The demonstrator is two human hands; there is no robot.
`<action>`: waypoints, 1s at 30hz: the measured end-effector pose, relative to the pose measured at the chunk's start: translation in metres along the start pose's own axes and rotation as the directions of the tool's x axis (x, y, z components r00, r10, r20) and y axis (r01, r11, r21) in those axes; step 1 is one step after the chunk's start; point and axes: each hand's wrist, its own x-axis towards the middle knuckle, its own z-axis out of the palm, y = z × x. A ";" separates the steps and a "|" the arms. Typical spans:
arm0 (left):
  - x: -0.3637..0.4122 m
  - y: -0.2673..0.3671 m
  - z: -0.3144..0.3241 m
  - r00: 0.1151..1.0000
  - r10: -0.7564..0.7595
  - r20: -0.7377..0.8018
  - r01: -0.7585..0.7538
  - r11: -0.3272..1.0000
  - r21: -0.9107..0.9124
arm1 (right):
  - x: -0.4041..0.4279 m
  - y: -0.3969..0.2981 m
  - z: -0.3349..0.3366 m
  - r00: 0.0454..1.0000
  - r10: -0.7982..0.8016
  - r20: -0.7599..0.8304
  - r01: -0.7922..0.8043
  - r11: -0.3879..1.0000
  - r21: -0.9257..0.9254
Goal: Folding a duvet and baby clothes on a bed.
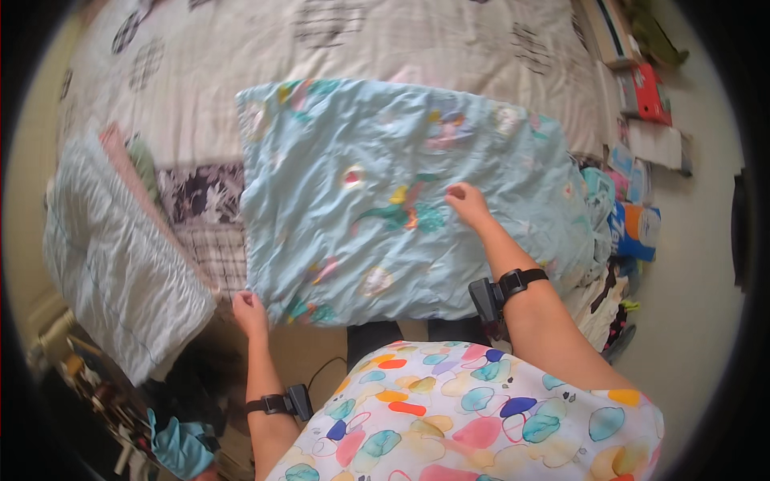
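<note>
A wrinkled light-blue cloth with a mermaid print [385,252] lies spread over a bed. At its near left corner is my left hand [249,309], fingers curled at the edge; whether they pinch the fabric is not clear. My right hand [466,201] is over the middle of the cloth, right of the printed mermaid, with thumb and fingertips close together; a grip on the cloth cannot be made out. The cloth's right end is bunched at the bed's side.
A folded white quilted cover [126,258] rests at the left. Beneath everything is a pale patterned bedspread [198,114]. Along the right side stand a red box [652,96], a blue and orange package [640,231] and other packs. A blue cloth [180,445] lies at lower left.
</note>
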 end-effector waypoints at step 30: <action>-0.166 0.629 0.349 0.389 0.718 0.578 -0.844 0.529 -0.089 | 0.127 0.180 -0.326 0.925 0.205 -0.320 0.023 0.810 0.586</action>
